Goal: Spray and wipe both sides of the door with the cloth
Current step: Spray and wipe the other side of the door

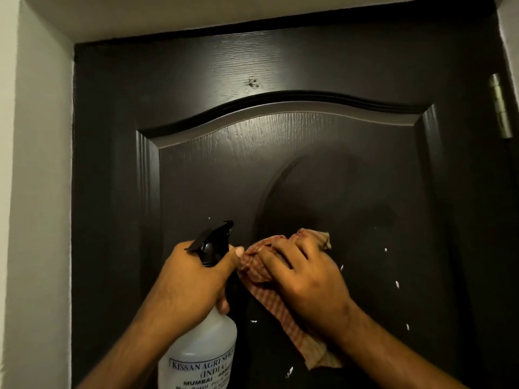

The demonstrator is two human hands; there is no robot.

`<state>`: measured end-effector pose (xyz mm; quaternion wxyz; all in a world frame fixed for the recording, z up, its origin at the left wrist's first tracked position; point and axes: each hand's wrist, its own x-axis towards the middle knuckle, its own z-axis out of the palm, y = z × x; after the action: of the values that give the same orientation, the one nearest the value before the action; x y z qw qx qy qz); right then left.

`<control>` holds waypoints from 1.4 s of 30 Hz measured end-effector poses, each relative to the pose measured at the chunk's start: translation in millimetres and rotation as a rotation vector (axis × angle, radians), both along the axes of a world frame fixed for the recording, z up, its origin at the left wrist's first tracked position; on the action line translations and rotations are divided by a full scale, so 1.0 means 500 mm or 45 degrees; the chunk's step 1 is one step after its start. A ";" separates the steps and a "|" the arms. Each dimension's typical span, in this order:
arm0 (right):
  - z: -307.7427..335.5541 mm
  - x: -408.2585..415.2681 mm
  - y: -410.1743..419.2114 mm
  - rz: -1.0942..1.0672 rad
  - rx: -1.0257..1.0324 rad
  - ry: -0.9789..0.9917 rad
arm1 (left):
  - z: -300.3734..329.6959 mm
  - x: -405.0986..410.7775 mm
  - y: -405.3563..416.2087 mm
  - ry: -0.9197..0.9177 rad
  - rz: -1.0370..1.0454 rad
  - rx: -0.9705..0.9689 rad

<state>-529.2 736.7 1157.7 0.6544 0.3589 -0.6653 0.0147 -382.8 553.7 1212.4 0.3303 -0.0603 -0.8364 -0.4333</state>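
A dark brown panelled door (280,164) fills the view, closed in its frame. My left hand (191,282) grips the neck of a translucent white spray bottle (202,349) with a black trigger head, its nozzle pointing at the door. My right hand (303,282) holds a red-and-beige checked cloth (261,265) bunched against the door's raised panel, the cloth's tail hanging down below the wrist. Small white droplets or specks dot the panel to the right of and below the cloth.
A white wall (39,192) bounds the door on the left and a white lintel runs above. A brass hinge (500,108) sits on the door's right edge. A scuff mark (252,83) shows on the upper rail.
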 end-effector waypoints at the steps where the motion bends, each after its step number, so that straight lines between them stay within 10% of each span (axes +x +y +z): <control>1: 0.001 -0.009 0.015 -0.036 0.035 0.047 | 0.001 -0.002 -0.003 0.005 0.004 -0.003; 11: 0.209 -0.036 0.008 -0.120 -0.861 -0.035 | -0.005 -0.018 -0.047 -0.001 0.059 0.105; 23: -0.144 -0.019 -0.101 0.060 0.353 0.009 | -0.043 -0.014 -0.089 0.032 0.172 0.173; 34: 0.262 -0.036 -0.168 -0.020 -0.478 0.019 | -0.013 0.001 -0.117 -0.001 0.234 0.091; 42: -0.064 -0.006 -0.192 0.090 0.203 -0.138 | -0.013 0.004 -0.114 -0.046 0.321 0.072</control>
<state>-532.0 640.7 1125.7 0.5857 0.4318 -0.6859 0.0041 -381.0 496.5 1205.8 0.3686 0.0622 -0.8306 -0.4127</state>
